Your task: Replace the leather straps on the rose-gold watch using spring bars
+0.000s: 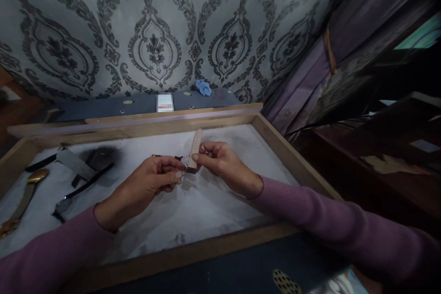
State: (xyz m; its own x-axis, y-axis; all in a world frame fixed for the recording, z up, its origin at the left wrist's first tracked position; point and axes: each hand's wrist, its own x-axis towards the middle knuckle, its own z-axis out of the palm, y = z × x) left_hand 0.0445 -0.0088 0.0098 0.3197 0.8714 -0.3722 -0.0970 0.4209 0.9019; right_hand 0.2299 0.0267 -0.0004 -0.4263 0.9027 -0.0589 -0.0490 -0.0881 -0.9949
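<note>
A beige watch strap with a row of holes stands tilted over the tray, its dark end pointing down towards me. My right hand pinches the strap between thumb and fingers near its lower part. Beside it, my left hand is closed, thumb against forefinger, right at the strap's dark end. Something thin and pale shows by the left fingertips, too small to name. A small dark patterned thing lies partly hidden behind the left hand.
A wooden-framed tray with a white bottom lies under both hands. At its left are a gold-coloured watch, a grey strap and a dark watch. Behind the tray are a small box and a crumpled blue cloth.
</note>
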